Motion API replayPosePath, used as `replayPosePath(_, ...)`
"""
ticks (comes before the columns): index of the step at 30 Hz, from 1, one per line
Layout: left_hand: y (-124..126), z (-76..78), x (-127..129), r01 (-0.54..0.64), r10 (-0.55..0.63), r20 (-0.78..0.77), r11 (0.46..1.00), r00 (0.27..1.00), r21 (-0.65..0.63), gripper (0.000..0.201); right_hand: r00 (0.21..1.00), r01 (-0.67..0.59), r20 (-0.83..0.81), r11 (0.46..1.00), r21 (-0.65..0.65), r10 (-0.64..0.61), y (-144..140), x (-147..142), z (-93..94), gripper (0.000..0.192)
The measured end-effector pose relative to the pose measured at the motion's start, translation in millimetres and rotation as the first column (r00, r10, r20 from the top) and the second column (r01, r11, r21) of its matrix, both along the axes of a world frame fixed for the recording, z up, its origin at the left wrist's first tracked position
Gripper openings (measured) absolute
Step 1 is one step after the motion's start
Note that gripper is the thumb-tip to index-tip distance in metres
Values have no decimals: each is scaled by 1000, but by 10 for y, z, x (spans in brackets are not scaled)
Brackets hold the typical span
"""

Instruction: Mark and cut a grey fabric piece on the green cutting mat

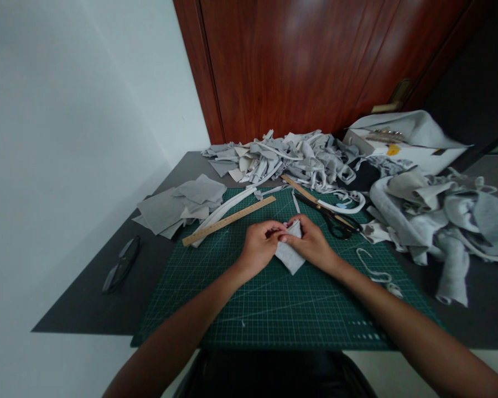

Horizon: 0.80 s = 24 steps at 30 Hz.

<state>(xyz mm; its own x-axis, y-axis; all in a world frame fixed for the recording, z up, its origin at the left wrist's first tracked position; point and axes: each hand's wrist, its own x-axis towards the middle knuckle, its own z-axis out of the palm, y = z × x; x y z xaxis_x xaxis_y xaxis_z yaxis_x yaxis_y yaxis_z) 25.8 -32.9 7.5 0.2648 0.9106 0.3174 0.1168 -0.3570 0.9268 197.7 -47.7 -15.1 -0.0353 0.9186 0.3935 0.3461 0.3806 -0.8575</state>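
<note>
Lying folded, grey fabric piece (289, 255)

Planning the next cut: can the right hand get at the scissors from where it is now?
Probably yes. The scissors lie on the green mat just beyond the right hand, nothing between them. But both hands grip the grey fabric piece, so the right must let go first.

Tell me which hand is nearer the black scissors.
Right. The right hand sits just beside the scissors; the left hand is farther away, across the grey fabric piece.
</note>
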Motion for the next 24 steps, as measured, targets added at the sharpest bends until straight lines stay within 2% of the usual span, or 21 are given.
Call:
replayPosePath(4,-23,31,-20,2,-2,-1,999,1000,39,20,999,4,-50,999,-35,-5,19,-14,41,53)
replayPosePath(8,-54,71,-41,-6,11,-62,997,998,80,20,994,-46,-101,992,-116,35,17,-24,71,58)
replayPosePath(12,-78,101,-34,9,5,-105,992,995,129,14,977,-78,-211,982,-171,41,-5,-48,83,58)
replayPosePath(15,-86,84,-11,20,-10,-93,995,996,99,10,969,-80,-244,987,-140,44,-24,-63,84,54)
replayPosePath(18,-81,38,11,32,-31,-46,999,998,26,8,985,-42,-166,998,-45,34,-40,-63,74,46)
replayPosePath(21,-63,-13,20,36,-35,-37,999,999,15,7,1000,2,24,999,37,-3,-52,-52,56,39)
replayPosePath(24,-44,-61,27,29,-29,-37,999,999,14,5,981,43,188,997,69,-55,-58,-44,35,34)
